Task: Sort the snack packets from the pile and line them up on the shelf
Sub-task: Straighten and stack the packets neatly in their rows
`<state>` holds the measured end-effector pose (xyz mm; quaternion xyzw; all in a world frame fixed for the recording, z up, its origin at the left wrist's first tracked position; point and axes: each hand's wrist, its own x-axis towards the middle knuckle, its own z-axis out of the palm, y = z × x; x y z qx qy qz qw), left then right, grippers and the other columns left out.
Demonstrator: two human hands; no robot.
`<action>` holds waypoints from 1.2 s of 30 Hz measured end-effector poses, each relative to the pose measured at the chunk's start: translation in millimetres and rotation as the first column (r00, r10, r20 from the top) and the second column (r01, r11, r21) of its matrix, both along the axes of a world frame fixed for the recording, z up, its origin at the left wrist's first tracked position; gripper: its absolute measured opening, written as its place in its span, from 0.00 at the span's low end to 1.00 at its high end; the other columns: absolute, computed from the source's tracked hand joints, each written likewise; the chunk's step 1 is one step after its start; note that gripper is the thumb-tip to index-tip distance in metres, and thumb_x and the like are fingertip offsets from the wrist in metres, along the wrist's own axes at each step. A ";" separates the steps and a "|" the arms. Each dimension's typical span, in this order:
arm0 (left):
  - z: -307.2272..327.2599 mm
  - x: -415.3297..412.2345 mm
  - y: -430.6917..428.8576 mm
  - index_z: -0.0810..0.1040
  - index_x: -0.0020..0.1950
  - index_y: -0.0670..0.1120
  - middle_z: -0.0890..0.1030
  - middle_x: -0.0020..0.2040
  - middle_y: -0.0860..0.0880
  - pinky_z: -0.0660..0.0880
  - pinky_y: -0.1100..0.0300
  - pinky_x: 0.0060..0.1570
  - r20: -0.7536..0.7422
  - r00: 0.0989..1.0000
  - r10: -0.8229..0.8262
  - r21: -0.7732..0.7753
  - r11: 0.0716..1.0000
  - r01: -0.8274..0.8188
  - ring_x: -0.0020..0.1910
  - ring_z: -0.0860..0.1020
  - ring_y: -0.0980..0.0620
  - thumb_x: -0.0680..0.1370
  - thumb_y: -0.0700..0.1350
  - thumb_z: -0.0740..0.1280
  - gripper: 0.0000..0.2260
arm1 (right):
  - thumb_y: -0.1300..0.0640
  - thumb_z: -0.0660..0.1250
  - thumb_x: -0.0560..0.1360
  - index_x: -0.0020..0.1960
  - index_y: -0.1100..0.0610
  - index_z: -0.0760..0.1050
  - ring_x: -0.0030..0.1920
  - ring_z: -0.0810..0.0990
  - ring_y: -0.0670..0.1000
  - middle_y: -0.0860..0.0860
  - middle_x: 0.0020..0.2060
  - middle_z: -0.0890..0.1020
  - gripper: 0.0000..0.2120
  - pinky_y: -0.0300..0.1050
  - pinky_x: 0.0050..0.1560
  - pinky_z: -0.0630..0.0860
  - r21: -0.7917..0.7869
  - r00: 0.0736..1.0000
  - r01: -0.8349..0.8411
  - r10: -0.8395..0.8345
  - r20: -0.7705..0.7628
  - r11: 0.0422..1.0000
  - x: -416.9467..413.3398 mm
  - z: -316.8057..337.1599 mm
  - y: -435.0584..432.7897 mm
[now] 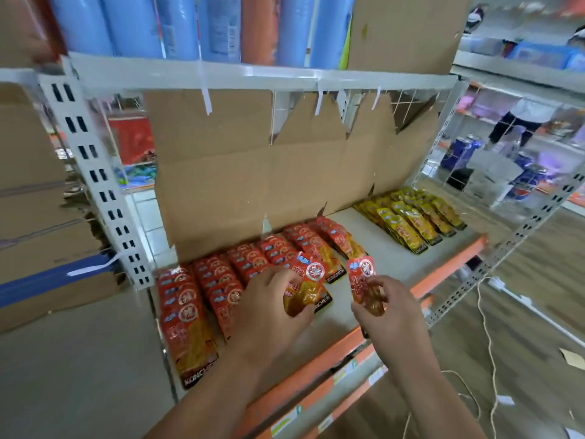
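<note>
Head view: my left hand (269, 299) pinches one red packet (305, 285) over the near red rows (221, 286), my right hand (384, 307) grips another (364, 282) just right; best lay each overlapping, logo up, extending the shelf (389, 248) row.

Red foil snack packets (202, 299): white round emblem, black bottom band
Yellow foil snack packets (411, 223): black bottom band
Grey metal shelf (376, 239): orange front edge
</note>
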<state>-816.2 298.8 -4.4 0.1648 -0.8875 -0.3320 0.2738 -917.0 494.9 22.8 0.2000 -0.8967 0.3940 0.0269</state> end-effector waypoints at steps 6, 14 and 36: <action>-5.2 -21.8 -1.6 0.75 0.58 0.59 0.73 0.58 0.61 0.67 0.69 0.58 0.004 1.000 0.006 -0.029 1.000 -0.006 0.60 0.71 0.60 0.71 0.60 0.74 0.18 | 0.51 0.77 0.70 0.64 0.50 0.77 0.56 0.77 0.53 0.45 0.55 0.78 0.24 0.53 0.59 0.76 0.101 0.998 -0.047 0.050 -0.036 0.994 -42.7 -5.6 -23.7; -23.8 -22.3 30.3 0.79 0.54 0.56 0.73 0.56 0.61 0.64 0.75 0.56 0.064 0.980 0.190 -0.056 0.981 -0.187 0.55 0.71 0.61 0.67 0.57 0.76 0.18 | 0.41 0.74 0.66 0.62 0.53 0.79 0.58 0.77 0.58 0.53 0.58 0.80 0.28 0.56 0.60 0.75 0.222 0.974 -0.204 0.221 -0.054 0.953 -96.6 -32.1 -50.1; -58.6 -46.7 90.7 0.81 0.56 0.48 0.73 0.60 0.51 0.71 0.56 0.58 0.045 0.806 0.590 -0.250 0.788 -0.563 0.58 0.72 0.52 0.64 0.52 0.83 0.24 | 0.33 0.68 0.71 0.69 0.49 0.71 0.64 0.75 0.58 0.53 0.65 0.75 0.32 0.58 0.62 0.77 0.306 0.855 -0.477 0.516 -0.055 0.824 -154.6 -50.0 -66.1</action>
